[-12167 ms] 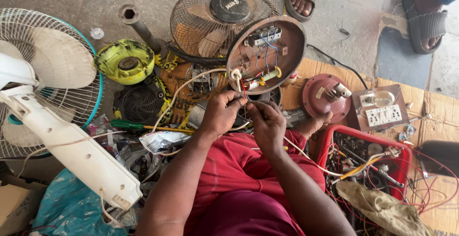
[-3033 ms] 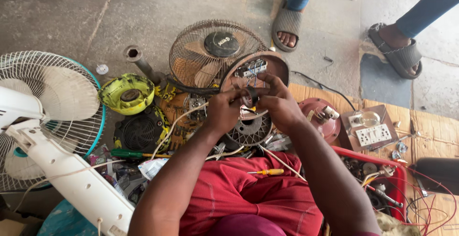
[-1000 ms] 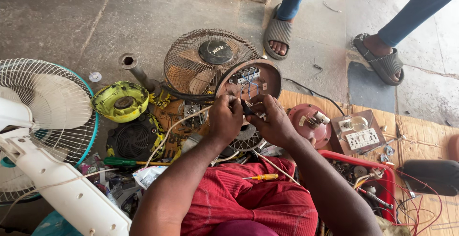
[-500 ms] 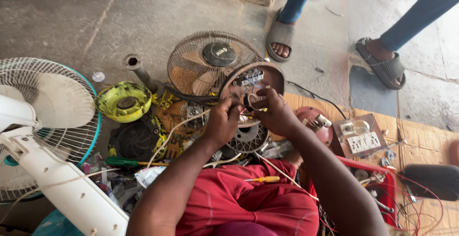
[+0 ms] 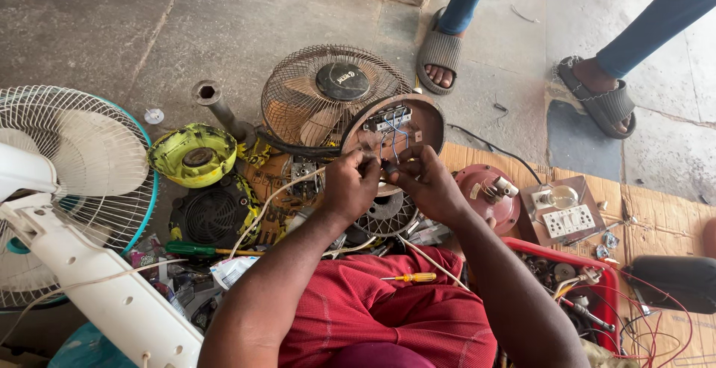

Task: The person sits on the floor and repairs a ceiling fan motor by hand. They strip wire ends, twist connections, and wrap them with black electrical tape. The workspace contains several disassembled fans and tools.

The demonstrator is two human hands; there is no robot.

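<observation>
Now, at the round brown fan housing:
Housing: the round brown fan housing (image 5: 406, 126) is standing tilted on edge, open side facing the person, leaning just in front of the rust-coloured fan guard (image 5: 328, 99).
Wires: thin blue wires (image 5: 394, 135) are running down from a small terminal strip inside the housing toward both hands.
Left hand: the left hand (image 5: 350, 187) is curling its fingers narrow, pinching at the wire ends just below the housing; what sits between the fingertips is too small to tell.
Right hand: the right hand (image 5: 426, 183) is touching the left, fingers pinching closed on the same wire ends.
Lap: a yellow-handled screwdriver (image 5: 409, 278) is lying on the red cloth, below the housing.
Left of housing: a yellow-green motor cover (image 5: 192, 154) is sitting well apart, beside a white fan (image 5: 67, 189).
Right of housing: a round maroon fan part (image 5: 486, 195) is resting near a brown socket board (image 5: 563, 215).
</observation>
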